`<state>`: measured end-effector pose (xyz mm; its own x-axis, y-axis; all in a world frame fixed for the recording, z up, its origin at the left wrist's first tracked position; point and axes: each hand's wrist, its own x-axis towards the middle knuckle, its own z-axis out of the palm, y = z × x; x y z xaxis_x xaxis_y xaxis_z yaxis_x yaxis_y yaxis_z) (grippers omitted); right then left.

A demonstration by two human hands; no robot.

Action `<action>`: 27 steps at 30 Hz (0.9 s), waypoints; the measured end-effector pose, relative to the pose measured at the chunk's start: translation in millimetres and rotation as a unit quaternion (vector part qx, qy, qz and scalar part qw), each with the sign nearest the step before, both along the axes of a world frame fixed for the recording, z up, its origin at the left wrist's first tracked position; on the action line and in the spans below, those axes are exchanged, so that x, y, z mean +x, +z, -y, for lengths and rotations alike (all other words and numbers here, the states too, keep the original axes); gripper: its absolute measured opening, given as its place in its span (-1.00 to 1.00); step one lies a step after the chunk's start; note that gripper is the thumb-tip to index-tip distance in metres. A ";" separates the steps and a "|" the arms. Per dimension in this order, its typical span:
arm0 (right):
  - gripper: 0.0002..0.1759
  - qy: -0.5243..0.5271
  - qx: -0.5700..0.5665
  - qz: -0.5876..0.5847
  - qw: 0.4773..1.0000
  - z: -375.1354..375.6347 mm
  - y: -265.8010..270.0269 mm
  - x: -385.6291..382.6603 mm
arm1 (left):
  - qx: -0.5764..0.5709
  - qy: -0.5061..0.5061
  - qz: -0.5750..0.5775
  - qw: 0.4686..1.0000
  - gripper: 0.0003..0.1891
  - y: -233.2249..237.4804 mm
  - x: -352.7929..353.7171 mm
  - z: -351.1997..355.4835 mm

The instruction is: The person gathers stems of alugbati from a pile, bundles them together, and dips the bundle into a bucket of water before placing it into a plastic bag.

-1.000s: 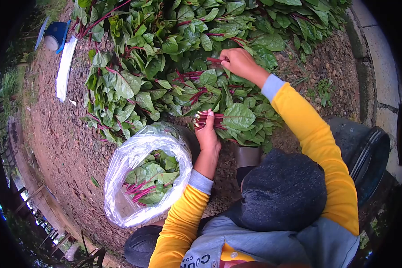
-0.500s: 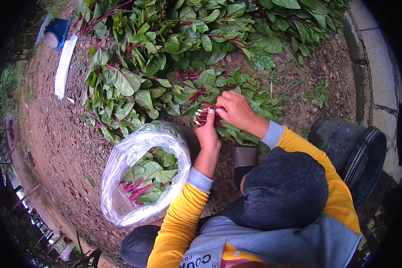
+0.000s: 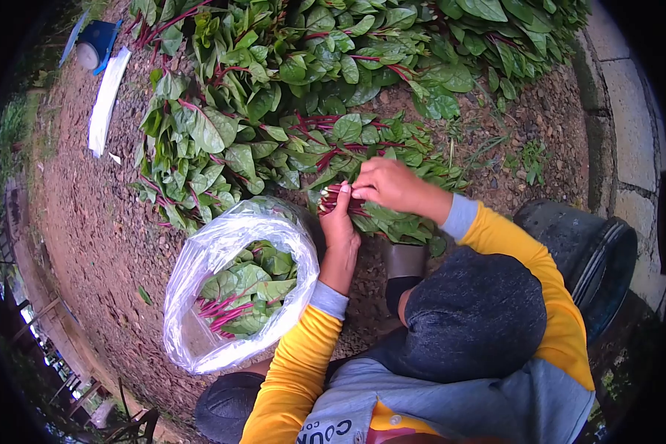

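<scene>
My left hand (image 3: 340,231) is closed around a bunch of red-stemmed leafy greens (image 3: 396,222), which look like Malabar spinach. The pale cut stem ends (image 3: 325,194) stick out by my thumb, and the leaves spread to the right beneath my right hand. Close beside the left thumb, my right hand (image 3: 392,183) has its fingers pinched together at the stems. What lies between those fingers is hidden. Below and left of my left hand stands an open clear plastic bag (image 3: 181,314) with red-stemmed greens (image 3: 248,285) inside.
A large heap of leafy greens (image 3: 303,66) covers the ground ahead. On the gravelly soil at left lie a white strip (image 3: 108,103) and a blue object (image 3: 100,43). A dark bucket (image 3: 570,244) lies tipped at right, near concrete blocks (image 3: 629,126).
My right hand has shifted slightly right and down, its fingers still by the stems. A reddish strip or stem seen at its fingertips earlier no longer shows clearly. My left hand keeps holding the bunch.
</scene>
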<state>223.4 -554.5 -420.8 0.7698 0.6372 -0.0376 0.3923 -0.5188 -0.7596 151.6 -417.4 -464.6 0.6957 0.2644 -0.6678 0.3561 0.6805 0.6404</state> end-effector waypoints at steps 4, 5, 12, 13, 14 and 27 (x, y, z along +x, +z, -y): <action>-0.80 -0.074 0.054 0.083 0.992 -14.7 9.8 68.7 | 0.013 0.006 0.014 1.000 -0.81 10.7 4.8 7.9; -0.82 -0.104 0.016 0.116 0.988 -18.5 11.8 86.6 | 0.020 0.001 0.007 1.000 -0.81 14.6 5.7 8.9; -0.79 -0.060 -0.133 0.044 0.988 -38.1 -52.7 135.7 | 0.029 -0.004 -0.004 1.000 -0.81 12.5 3.1 7.3; -0.79 -0.059 -0.127 0.024 0.990 -37.9 -58.4 135.5 | 0.031 -0.005 -0.003 1.000 -0.81 10.9 3.2 7.0; -0.79 -0.057 -0.121 0.004 0.991 -36.4 -63.5 135.5 | 0.031 -0.005 -0.002 0.999 -0.81 9.6 3.2 6.9; -0.89 -0.196 0.086 0.043 0.976 22.1 55.4 64.9 | 0.032 0.018 -0.012 0.999 -0.82 12.6 8.4 9.4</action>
